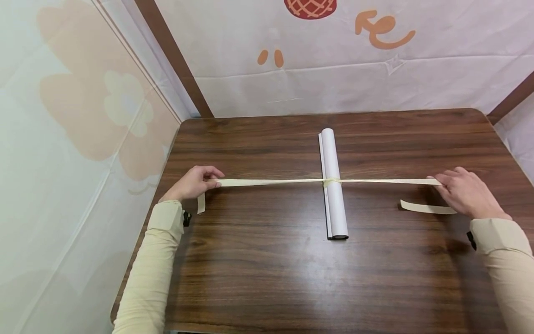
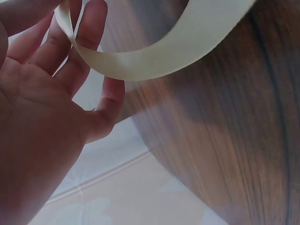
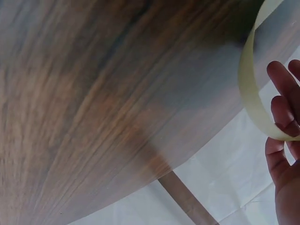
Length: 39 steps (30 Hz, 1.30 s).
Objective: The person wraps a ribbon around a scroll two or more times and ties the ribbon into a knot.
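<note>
A white rolled sheet lies lengthwise on the table, with a cream ribbon wrapped around its middle. The ribbon crosses at a small knot on top of the roll. To the left, my left hand pinches one length between thumb and fingers. My right hand pinches the other length on the right, and both stretch nearly straight. Loose ribbon ends hang past each hand. In the left wrist view a ribbon tail loops below the fingers; another tail curves by the right fingers.
The dark wood-grain table has rounded corners. A white printed curtain hangs behind its far edge, and a flower-printed sheet borders the left side. Brown posts stand at the back corners.
</note>
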Tool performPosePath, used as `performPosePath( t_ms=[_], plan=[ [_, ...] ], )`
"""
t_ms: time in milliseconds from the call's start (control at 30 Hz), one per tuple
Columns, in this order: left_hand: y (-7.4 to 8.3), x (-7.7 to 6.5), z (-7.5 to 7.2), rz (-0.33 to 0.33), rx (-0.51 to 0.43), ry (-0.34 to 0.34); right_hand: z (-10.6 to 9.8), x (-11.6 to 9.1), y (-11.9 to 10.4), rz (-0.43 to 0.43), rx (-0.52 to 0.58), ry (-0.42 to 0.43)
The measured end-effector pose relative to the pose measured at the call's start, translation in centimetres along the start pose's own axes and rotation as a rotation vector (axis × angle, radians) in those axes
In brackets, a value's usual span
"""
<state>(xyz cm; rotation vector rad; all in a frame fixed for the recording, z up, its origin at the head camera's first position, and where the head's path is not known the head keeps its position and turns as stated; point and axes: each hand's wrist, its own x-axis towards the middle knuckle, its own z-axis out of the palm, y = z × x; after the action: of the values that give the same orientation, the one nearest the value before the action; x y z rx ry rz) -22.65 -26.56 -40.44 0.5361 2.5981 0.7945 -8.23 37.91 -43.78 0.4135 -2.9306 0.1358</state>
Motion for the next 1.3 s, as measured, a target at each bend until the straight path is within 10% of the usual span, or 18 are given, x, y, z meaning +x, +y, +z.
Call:
performPosePath(
  t_ms=[433,1300],
  plan=[
    [-1.2,-0.4,0.0,0.009,0.082,-0.008,0.5,0.0,0.1,0.047,-0.013,-0.103],
    [-2.2,-0.1,0.6,-0.028,0.21,0.029,1.4,-0.6,1.0,-0.027,-0.003,0.032]
  ],
)
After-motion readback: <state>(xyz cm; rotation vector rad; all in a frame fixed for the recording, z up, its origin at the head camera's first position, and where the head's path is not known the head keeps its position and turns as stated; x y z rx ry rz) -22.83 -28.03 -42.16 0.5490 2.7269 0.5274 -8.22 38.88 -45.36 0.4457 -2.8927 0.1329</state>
